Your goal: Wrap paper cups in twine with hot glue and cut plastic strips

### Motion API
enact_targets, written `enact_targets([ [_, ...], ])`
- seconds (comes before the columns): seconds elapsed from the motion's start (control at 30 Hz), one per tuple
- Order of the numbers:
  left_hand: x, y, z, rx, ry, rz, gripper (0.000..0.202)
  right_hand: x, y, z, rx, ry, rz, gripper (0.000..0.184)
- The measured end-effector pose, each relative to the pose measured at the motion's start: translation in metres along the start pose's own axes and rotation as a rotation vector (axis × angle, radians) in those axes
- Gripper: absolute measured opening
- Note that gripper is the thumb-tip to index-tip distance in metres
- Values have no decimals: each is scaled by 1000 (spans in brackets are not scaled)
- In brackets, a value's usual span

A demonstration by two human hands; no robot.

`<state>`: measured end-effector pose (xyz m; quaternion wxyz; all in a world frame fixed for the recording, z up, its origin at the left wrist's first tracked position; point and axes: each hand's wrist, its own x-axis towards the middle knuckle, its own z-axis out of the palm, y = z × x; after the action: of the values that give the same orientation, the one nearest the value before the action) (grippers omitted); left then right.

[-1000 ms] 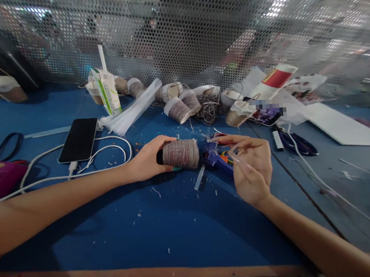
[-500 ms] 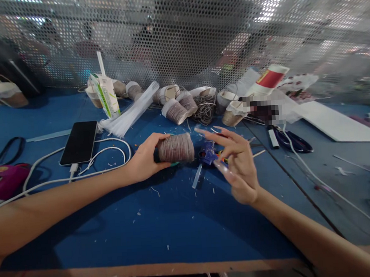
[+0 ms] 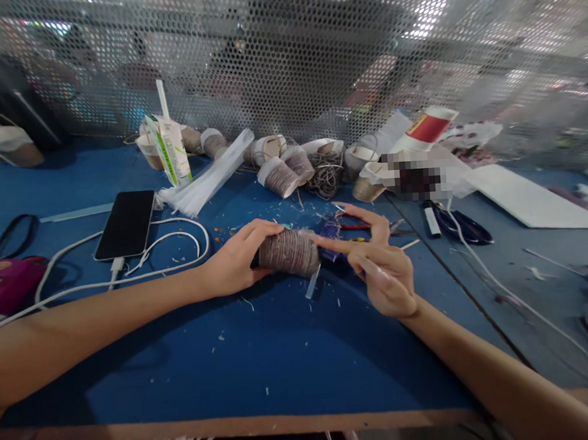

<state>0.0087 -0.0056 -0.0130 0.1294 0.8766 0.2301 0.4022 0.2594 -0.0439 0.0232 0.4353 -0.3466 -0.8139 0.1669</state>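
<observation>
A cup wrapped in grey-brown cord point(image 3: 292, 252) lies on its side in my left hand point(image 3: 241, 258), whose fingers and thumb grip its left end. My right hand point(image 3: 384, 271) has one finger stretched to the cup's right end, seemingly touching it. Another finger reaches up and apart, and the thumb is bent inward. No object shows in that hand. Behind its fingers lies a dark blue crumpled-looking item point(image 3: 331, 234), partly hidden, with red-handled tool parts point(image 3: 354, 227) beside it. A clear strip point(image 3: 313, 282) lies just below the cup.
Several cord-wrapped cups point(image 3: 279, 177) and a tangle of cord point(image 3: 327, 173) line the back, beside a bundle of white strips point(image 3: 211, 175) and a drink carton point(image 3: 169, 151). A phone point(image 3: 125, 225) with a white cable lies left. Scissors point(image 3: 461, 226) and a white board point(image 3: 539, 195) are right.
My left hand has moved slightly right and down with the cup, tilting it. My right hand's extended finger has come to the cup's right end.
</observation>
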Motion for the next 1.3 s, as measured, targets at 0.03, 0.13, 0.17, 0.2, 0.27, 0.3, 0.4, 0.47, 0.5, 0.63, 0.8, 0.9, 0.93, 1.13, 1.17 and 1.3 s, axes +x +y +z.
enact_targets([
  [0.03,0,0,0,2,-4,-10,54,0,-1,0,-36,-16,-41,31],
  [0.13,0,0,0,6,-16,-14,54,2,-4,0,-137,-25,-105,37],
  [0.17,1,0,-1,5,-18,-13,55,3,-5,0,-171,-36,-95,38],
  [0.2,1,0,-1,3,-20,-13,55,3,-7,0,-206,-47,-86,39],
  [0.27,1,1,-1,-1,-22,-20,55,3,-11,1,-264,-61,-75,40],
  [0.3,1,1,-2,-1,-19,-28,55,3,-13,1,-285,-65,-66,39],
  [0.4,1,2,-3,0,-14,-33,54,3,-18,3,-312,-91,-15,35],
  [0.47,1,3,-3,-2,-17,19,50,4,-16,3,-314,-119,43,31],
  [0.5,1,3,-3,-1,-25,61,48,4,-14,3,-309,-125,74,31],
  [0.63,-1,5,-2,16,-44,143,47,6,0,0,-242,-8,122,30],
  [0.8,0,4,-1,46,37,18,54,6,5,5,62,266,153,14],
  [0.9,1,-3,-2,149,118,-170,55,8,-2,10,344,324,212,12],
  [0.93,1,-7,-2,183,134,-259,56,10,-5,11,435,320,244,12],
  [1.13,0,-24,-1,243,168,-492,80,19,-17,5,887,109,512,23],
  [1.17,0,-22,-2,269,199,-438,80,19,-18,5,932,82,539,25],
  [1.3,-1,-1,-10,336,303,-71,71,19,-22,7,1012,-31,586,30],
])
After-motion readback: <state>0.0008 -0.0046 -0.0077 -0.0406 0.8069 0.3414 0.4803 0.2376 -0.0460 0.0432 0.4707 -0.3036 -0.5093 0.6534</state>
